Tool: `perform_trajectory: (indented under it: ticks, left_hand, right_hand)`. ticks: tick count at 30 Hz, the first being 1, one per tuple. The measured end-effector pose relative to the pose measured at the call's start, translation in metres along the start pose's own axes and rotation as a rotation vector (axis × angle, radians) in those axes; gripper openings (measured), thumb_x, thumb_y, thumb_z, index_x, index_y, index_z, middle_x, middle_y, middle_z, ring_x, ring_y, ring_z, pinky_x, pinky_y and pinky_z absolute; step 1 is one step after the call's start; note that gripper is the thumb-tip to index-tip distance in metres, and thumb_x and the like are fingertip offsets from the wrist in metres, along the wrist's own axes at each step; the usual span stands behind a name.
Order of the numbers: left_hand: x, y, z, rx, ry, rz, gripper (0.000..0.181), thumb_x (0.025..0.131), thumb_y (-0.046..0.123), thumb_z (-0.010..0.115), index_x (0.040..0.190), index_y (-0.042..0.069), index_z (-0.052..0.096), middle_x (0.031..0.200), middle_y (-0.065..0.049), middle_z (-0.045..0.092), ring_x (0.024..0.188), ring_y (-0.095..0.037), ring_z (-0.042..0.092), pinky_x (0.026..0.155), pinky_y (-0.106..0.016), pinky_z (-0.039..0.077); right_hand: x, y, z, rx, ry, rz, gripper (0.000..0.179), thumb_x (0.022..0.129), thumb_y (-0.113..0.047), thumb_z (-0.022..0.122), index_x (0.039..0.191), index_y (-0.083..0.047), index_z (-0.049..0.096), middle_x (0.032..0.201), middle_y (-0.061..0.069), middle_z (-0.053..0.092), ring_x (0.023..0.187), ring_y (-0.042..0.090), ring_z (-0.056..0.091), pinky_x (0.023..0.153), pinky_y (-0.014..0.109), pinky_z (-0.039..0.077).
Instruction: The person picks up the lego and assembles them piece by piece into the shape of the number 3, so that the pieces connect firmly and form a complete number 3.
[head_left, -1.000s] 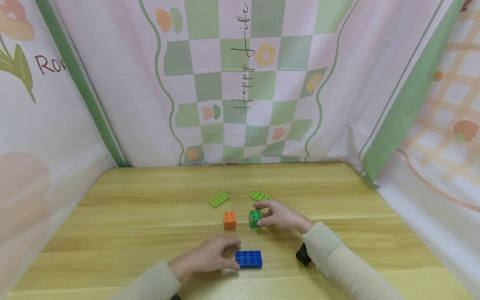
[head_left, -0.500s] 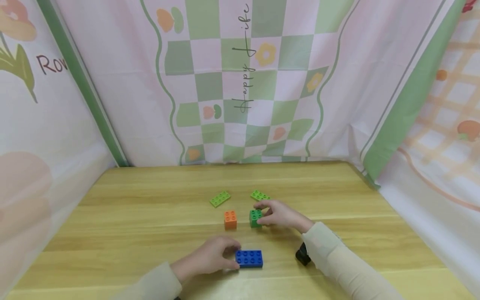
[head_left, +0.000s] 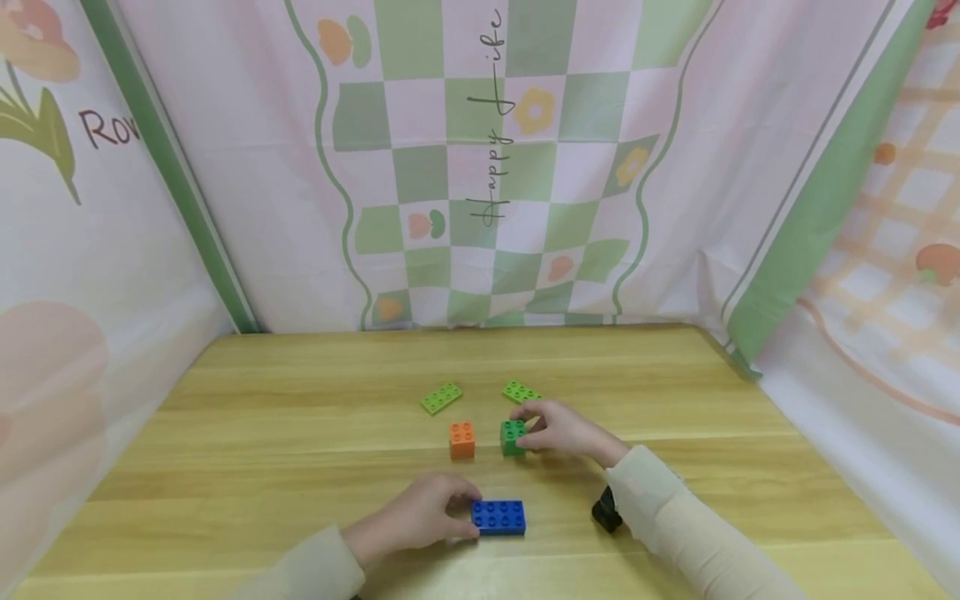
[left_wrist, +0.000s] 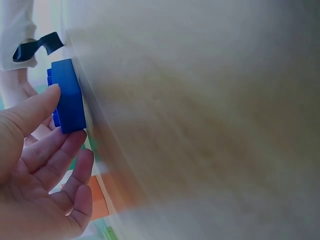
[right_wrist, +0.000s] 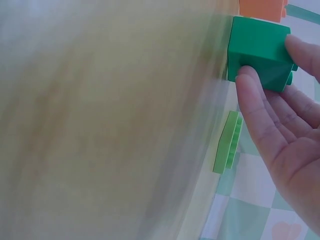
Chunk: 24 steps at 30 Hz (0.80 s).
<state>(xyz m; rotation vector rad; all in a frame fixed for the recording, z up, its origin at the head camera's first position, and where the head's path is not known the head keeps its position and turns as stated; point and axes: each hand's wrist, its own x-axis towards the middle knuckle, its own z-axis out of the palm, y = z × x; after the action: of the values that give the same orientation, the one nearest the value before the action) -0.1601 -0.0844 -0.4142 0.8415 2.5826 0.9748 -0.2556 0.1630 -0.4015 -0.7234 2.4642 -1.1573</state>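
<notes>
Printed cloth (head_left: 476,167) hung at back, checks & flowers, "Happy Life" lettered sideways; more cloth L & R. Wood table (head_left: 300,400) in front, pale grain, all pieces on it studs up.

L hand (head_left: 423,510) low, nearest the body, at L end of blue block (head_left: 498,518). Thumb on near side, index on far side, spread only abt. block width: a pinch. Ring & little fingers loosely bent, off it. Block sits flat, long side crosswise; prob. held by the end because its short span suits thumb-to-finger & leaves most studs uncovered.

R hand (head_left: 566,429) farther out, at R side of green block (head_left: 510,442). Thumb & fingertip on opp. faces, closed to block size, so it's gripped too; top mostly uncovered. Can't tell how hard either hand squeezes.

Orange block (head_left: 462,446) just L of green, gap betw., neither hand on it. Behind: thin lime plates, left plate (head_left: 441,398) & right plate (head_left: 520,391), angled apart toward viewer; R fingers near the latter. Spacing looks deliberate, room for fingers round each piece.

Black gadget (head_left: 606,510) at R cuff (head_left: 637,475) (wrist cam, I'd guess).
</notes>
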Motion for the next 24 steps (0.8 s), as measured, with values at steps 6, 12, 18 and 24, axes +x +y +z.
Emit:
perform_trajectory:
  ticks: [6, 12, 18, 24]
  left_hand:
    - [0.0, -0.001, 0.001, 0.012, 0.005, -0.02, 0.035, 0.075, 0.027, 0.076, 0.105, 0.012, 0.067, 0.103, 0.007, 0.063, 0.096, -0.008, 0.056, 0.084, -0.03, 0.045]
    - [-0.001, -0.001, 0.001, 0.031, 0.013, -0.026, 0.034, 0.075, 0.028, 0.076, 0.105, 0.014, 0.067, 0.102, 0.008, 0.063, 0.096, -0.009, 0.056, 0.084, -0.031, 0.045]
    - [-0.001, 0.0, 0.001, 0.032, 0.02, -0.024, 0.034, 0.075, 0.028, 0.076, 0.105, 0.013, 0.067, 0.101, 0.008, 0.064, 0.095, -0.009, 0.056, 0.083, -0.031, 0.045]
    - [-0.002, -0.001, 0.002, 0.026, 0.022, -0.022, 0.034, 0.075, 0.028, 0.075, 0.105, 0.014, 0.067, 0.102, 0.008, 0.064, 0.096, -0.008, 0.056, 0.084, -0.031, 0.045]
  right_hand:
    - [-0.002, 0.0, 0.0, 0.001, 0.011, 0.011, 0.036, 0.084, -0.017, 0.068, 0.115, -0.004, 0.058, 0.107, 0.009, 0.059, 0.088, 0.023, 0.06, 0.072, 0.035, 0.05]
    - [-0.006, -0.003, -0.001, -0.014, 0.024, -0.002, 0.034, 0.084, -0.021, 0.068, 0.113, -0.006, 0.059, 0.104, 0.006, 0.06, 0.087, 0.021, 0.06, 0.073, 0.035, 0.05]
    - [-0.011, -0.009, 0.0, -0.019, 0.028, -0.016, 0.033, 0.083, -0.022, 0.069, 0.111, -0.008, 0.06, 0.103, 0.004, 0.06, 0.086, 0.02, 0.06, 0.072, 0.035, 0.05]
    - [-0.017, -0.016, 0.001, -0.034, 0.013, -0.057, 0.031, 0.083, -0.021, 0.068, 0.11, -0.007, 0.06, 0.1, 0.002, 0.061, 0.085, 0.018, 0.06, 0.071, 0.032, 0.05]
